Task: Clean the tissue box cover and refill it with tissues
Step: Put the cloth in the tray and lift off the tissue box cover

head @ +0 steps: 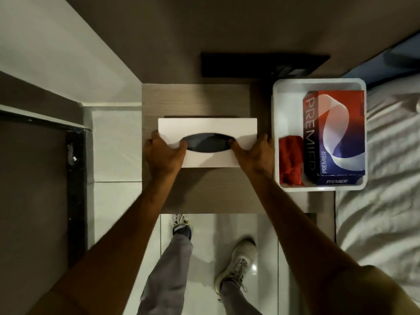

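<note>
On wooden table (204,192), white cover (204,127).

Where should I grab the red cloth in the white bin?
Pinch the red cloth at its bunched top, coming straight down from above. It sits squeezed between the bin wall and the tissue box, so the sides are blocked and only the top is free.

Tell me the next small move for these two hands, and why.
Probably lift the cover straight up off the table. Both the left hand and the right hand already grip its ends, with thumbs hooked at the slot, which looks dark and empty. The red cloth and tissue box wait in the bin beside it.
</note>
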{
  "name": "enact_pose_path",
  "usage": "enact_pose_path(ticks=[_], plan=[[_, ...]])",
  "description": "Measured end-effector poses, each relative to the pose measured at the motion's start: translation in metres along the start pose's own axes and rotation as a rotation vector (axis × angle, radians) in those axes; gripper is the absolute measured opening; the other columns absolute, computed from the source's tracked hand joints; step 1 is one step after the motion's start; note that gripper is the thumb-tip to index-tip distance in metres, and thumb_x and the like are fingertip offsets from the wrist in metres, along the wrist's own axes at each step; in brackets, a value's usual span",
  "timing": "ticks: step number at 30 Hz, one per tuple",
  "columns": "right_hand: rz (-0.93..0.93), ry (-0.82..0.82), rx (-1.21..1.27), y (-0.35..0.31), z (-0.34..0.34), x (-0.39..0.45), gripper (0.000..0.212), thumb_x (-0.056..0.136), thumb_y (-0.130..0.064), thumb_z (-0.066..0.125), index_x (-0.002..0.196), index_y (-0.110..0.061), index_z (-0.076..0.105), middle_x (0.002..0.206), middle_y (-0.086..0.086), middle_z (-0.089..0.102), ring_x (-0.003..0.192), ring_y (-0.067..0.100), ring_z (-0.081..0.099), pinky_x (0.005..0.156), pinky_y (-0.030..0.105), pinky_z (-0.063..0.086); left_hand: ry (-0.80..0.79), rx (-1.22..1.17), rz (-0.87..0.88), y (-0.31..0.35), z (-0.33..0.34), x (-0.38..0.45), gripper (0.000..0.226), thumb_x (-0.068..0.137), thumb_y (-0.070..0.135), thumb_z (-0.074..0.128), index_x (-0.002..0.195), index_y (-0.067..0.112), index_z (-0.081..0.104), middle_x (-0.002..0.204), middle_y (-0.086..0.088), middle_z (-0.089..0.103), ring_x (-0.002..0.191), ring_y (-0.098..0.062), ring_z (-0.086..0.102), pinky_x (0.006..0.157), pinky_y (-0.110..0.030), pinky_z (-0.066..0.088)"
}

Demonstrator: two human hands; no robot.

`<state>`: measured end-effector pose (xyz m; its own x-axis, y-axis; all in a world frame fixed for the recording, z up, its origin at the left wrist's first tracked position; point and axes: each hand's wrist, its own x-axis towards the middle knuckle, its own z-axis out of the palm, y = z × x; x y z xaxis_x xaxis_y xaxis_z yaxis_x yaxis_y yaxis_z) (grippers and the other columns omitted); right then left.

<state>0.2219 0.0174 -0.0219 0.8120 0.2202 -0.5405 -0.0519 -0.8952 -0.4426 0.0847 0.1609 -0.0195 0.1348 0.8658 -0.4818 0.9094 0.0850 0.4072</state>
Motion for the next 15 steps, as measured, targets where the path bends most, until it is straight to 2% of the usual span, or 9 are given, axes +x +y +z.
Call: enact_pose_path(ticks=[5,15], plan=[[0.123,0.044,0.051,-0.007,0.007,0.008,0.088,0.074,-0.049,0.084,0.14,-0.002,0.05,0.145,0.019,0.051,0.134,0.036,0.049,0.112,0.043,0.043,-0.034,-0.01,-0.01,0.005,-0.005,0.004,0.081,0.086,0.043,0.085,0.149,0.006,0.05,0.152,-0.02,0.057,0.142,-0.04,0.056,0.113,-0.052,0.053],[0.227,-0.02,0.144,-0.014,0.002,0.02,0.088,0.071,-0.043,0.089,0.14,-0.003,0.051,0.144,0.016,0.051,0.134,0.034,0.05,0.111,0.049,0.048,-0.086,-0.088,0.018,0.014,-0.014,0.003,0.076,0.086,0.032,0.088,0.146,0.005,0.051,0.147,-0.019,0.061,0.14,-0.036,0.06,0.111,-0.046,0.056]])
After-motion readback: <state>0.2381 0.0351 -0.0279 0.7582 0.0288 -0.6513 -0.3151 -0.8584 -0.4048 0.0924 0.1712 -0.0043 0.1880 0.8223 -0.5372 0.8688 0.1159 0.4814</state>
